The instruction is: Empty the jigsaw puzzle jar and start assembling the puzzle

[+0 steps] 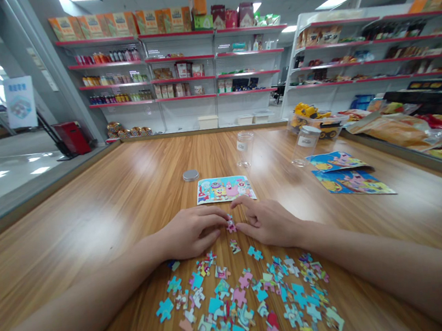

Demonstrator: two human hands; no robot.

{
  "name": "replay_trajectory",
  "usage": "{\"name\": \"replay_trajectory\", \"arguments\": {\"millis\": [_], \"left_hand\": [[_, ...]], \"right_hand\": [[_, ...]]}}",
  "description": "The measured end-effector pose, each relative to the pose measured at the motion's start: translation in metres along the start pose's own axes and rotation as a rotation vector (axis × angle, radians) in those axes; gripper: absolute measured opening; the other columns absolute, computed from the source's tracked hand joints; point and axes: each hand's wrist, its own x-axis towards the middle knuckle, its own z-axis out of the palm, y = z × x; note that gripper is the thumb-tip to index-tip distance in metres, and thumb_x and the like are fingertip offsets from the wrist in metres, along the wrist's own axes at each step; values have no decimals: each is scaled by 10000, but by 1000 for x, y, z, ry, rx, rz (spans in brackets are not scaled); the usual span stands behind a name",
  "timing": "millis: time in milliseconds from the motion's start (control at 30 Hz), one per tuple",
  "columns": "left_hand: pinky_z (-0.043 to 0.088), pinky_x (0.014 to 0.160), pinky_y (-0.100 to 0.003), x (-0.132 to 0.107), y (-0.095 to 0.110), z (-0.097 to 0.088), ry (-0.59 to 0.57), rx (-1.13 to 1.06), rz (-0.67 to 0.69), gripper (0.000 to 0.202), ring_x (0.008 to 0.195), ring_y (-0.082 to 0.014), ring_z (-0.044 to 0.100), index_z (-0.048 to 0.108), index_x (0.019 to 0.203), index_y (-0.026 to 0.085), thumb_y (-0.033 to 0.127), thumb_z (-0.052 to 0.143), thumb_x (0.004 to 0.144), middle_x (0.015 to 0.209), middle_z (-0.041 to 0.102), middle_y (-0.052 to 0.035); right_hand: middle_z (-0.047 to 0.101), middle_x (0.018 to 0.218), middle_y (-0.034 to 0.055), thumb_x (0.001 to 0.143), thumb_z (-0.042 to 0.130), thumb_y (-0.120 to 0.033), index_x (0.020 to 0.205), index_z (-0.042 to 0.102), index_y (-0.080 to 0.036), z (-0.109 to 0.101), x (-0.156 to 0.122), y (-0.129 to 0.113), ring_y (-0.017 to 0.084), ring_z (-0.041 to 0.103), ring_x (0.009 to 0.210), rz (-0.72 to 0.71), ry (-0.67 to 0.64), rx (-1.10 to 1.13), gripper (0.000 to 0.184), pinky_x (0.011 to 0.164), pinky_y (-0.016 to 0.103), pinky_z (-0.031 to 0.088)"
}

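A small pink puzzle piece [231, 225], perhaps two joined, lies on the table between my hands. My left hand [195, 231] rests palm down with its fingers stretched forward, fingertips at the upper left edge of that piece and the thumb apart. On the other side, my right hand [271, 222] has its index finger raised and its thumb tip beside the piece, with a gap between them. Just below sits a single multicoloured puzzle piece [235, 246]. Nearer to me spreads a loose pile of puzzle pieces [223, 288]. Beyond my fingers lies a cartoon picture card [224, 189].
A grey lid [191, 175], an uncovered clear jar [246, 150] and a lidded jar [305, 146] stand farther back. Blue cartoon sheets [350, 179] lie to the right. A plastic bin [337, 121] holds yellow toy vehicles. Packaged goods [402, 130] crowd the right edge.
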Motion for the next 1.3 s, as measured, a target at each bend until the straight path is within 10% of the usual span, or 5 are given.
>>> {"name": "replay_trajectory", "arguments": {"millis": [633,800,1000,1300], "left_hand": [[485,1011,-358,0,-3,1,9,-128,-49,288,1143,-205,613,681,1177,185,159,503,952,1264,639,-88],[502,765,-269,-3,-13,-4,143,-368,-272,215,877,-160,614,727,993,137,269,568,934,995,646,-85],[462,691,-238,-4,-10,-8,-123,-462,-165,132,735,-131,591,732,897,119,218,647,872,814,657,-50],[427,685,-238,-3,-3,-11,-168,-317,-109,195,716,-126,548,728,1038,166,282,674,892,793,603,-19]], "right_hand": [[609,628,-11,909,588,-306,1070,731,-220,2,0,2,101,521,561,-54,15,58,232,582,220,345],[517,531,-31,882,594,-250,973,772,-179,6,0,8,67,400,475,-88,101,217,212,505,199,306],[641,585,26,857,622,-220,927,788,-116,3,-2,11,54,435,443,-344,-21,424,208,436,174,318],[744,743,73,876,633,-235,987,789,-142,-2,-4,9,93,587,542,-357,-148,421,213,528,191,460]]}}
